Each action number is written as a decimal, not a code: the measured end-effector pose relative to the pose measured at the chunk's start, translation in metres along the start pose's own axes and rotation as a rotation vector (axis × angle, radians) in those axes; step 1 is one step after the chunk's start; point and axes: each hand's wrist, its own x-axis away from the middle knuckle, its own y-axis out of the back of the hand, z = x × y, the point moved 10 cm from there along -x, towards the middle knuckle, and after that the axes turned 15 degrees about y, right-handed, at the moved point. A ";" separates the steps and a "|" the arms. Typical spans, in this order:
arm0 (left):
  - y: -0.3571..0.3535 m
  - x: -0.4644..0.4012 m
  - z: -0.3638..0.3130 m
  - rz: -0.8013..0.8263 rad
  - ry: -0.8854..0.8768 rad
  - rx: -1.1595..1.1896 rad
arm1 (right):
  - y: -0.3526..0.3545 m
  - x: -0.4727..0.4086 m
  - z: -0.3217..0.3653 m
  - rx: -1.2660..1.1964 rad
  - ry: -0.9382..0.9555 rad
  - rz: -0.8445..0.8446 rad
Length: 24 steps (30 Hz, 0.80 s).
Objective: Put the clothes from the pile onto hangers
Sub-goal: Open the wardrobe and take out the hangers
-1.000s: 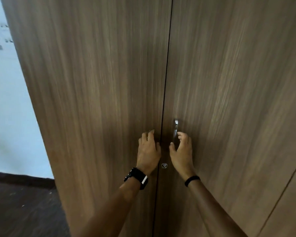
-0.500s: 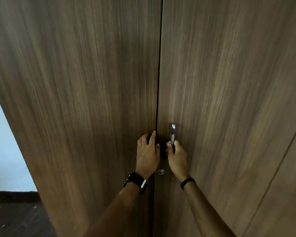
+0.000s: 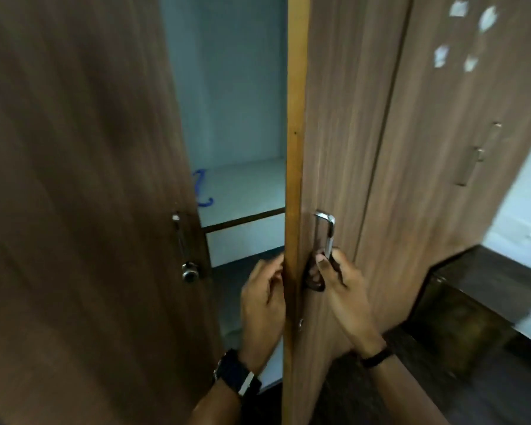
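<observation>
The wardrobe's right door (image 3: 344, 124) is seen edge-on and partly swung out, a tall stiff wooden panel that is judged heavy enough to want a firm pull from the hinge-free side. Behind it a pale shelf (image 3: 246, 185) is exposed, on which a small blue hook-shaped item (image 3: 203, 189) lies; whether it belongs to a hanger cannot be told. No clothes pile is in view. The metal handle (image 3: 328, 233), rigid and probably slick, is wrapped by the curled fingers of the right hand (image 3: 337, 289) near its lower end. The door's free edge is gripped by the left hand (image 3: 262, 305), fingers curled round it.
</observation>
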 end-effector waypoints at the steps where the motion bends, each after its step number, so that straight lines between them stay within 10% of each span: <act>1: -0.017 0.013 -0.007 0.051 -0.015 0.019 | 0.019 0.010 0.005 -0.008 0.011 -0.027; 24: -0.371 0.096 -0.121 0.429 -0.626 -0.169 | 0.386 0.053 0.064 0.425 0.139 -0.629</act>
